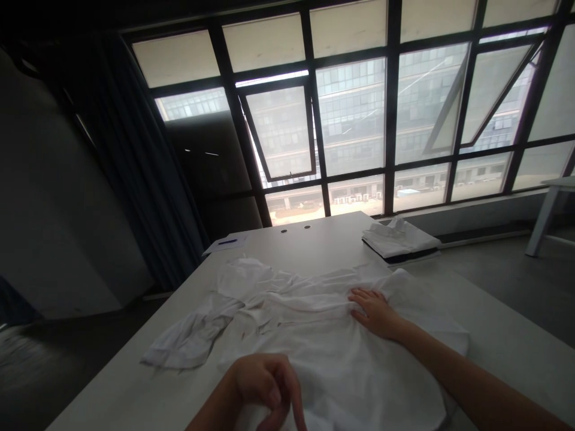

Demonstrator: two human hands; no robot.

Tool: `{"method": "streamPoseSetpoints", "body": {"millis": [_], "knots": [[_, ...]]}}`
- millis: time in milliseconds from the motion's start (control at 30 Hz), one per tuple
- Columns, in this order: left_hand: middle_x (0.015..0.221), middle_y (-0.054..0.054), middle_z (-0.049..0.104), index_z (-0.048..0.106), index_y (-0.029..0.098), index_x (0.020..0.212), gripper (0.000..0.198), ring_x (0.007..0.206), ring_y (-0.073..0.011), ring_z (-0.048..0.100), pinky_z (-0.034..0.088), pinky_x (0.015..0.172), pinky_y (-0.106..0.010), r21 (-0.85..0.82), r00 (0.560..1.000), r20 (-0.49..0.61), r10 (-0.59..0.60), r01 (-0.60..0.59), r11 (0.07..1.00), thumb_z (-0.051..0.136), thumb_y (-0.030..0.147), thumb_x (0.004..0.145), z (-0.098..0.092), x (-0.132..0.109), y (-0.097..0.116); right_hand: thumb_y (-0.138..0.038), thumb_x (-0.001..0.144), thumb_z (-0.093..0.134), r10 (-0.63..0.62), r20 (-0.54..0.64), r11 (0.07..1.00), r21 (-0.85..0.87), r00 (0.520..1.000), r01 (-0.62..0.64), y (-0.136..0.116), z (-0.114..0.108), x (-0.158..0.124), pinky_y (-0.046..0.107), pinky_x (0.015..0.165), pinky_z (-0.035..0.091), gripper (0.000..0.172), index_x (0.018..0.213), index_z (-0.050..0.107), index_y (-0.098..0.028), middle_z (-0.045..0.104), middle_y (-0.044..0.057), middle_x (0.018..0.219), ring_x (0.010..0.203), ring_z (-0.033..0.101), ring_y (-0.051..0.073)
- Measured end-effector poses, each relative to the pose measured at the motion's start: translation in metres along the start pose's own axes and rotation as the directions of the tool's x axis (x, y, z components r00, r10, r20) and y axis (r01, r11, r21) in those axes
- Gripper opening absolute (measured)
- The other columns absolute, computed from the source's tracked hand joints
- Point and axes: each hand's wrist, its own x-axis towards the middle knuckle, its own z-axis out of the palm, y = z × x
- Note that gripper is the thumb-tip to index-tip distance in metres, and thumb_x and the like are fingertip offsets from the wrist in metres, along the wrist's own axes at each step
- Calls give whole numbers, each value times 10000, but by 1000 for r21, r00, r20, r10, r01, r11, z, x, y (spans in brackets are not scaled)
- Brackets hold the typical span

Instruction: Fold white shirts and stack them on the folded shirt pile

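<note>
From the person's head, the single view faces forward and down along the white table [323,245], with left hand [267,383] and right hand [374,312] close at lower centre, gridded window [353,117] farther off.

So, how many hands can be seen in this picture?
2. The right hand rests on the white garment; the left hand, with fingers bent, is nearer the camera, at the picture's bottom edge.

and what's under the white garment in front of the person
The white garment lies on the white table, whose bare surface shows beside and beyond it. Anything the cloth covers, including below the right hand resting on it, cannot be seen.
</note>
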Motion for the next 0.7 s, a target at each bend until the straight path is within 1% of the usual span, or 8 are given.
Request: {"method": "streamPoseSetpoints", "body": {"millis": [33,100,167,233,267,367,467,700], "knots": [[470,-42,585,741,88,877,526,403,-202,548,452,458,-318,6,1000,20,17,-18,1000,715,573,673,-1,-3,2,-498,938,491,1,-3,1000,0,1000,-1,0,0,0,536,1169,219,493,1359,600,-266,499,102,1521,1419,405,294],[479,-7,571,708,131,896,484,425,-185,561,477,493,-312,91,962,-208,177,-161,983,695,589,742,-4,-2,7,-497,939,489,6,-6,1000,-2,1000,-6,0,1,-1,538,1170,217,493,1359,598,-262,497,101,1523,1420,404,295],[647,-12,656,674,168,992,404,591,-178,640,522,627,-312,331,786,-513,345,-189,924,684,531,815,-8,5,10,-497,943,484,8,-10,1000,-6,1000,-8,0,3,-1,541,1171,214,489,1359,594,-264,497,96,1524,1422,402,294],[1017,-79,728,634,197,1185,432,940,-223,683,523,871,-371,573,628,-646,434,24,819,655,490,868,-12,15,7,-492,948,478,-1,-23,1000,-19,1000,1,1,6,-1,538,1170,216,481,1356,591,-265,504,96,1517,1416,407,291],[1233,-116,682,597,209,1291,501,1139,-259,629,471,1001,-418,652,602,-663,445,171,739,641,494,881,-13,21,2,-490,949,476,-6,-35,1000,-31,999,5,1,8,-1,534,1167,223,479,1353,591,-261,506,100,1513,1411,410,294],[1615,-139,334,387,230,1537,749,1488,-327,284,193,1217,-519,751,637,-657,404,507,422,594,569,901,-20,34,-18,-491,937,489,-10,-101,997,-81,995,2,0,9,-3,534,1153,244,496,1358,575,-242,492,126,1515,1404,399,321],[1666,-107,183,225,253,1603,819,1535,-319,148,88,1238,-537,765,662,-637,394,606,219,466,670,942,-32,41,-35,-472,917,519,-13,-177,988,-152,984,-14,-7,5,-7,544,1142,238,473,1321,574,-232,502,155,1480,1384,394,347],[1653,-83,238,231,238,1601,803,1528,-277,202,121,1240,-468,705,598,-681,423,691,160,362,706,963,-74,22,-31,-507,868,582,16,-91,970,-241,996,-37,-23,0,-18,573,1088,278,489,1264,575,-221,532,186,1402,1300,433,385]]}}
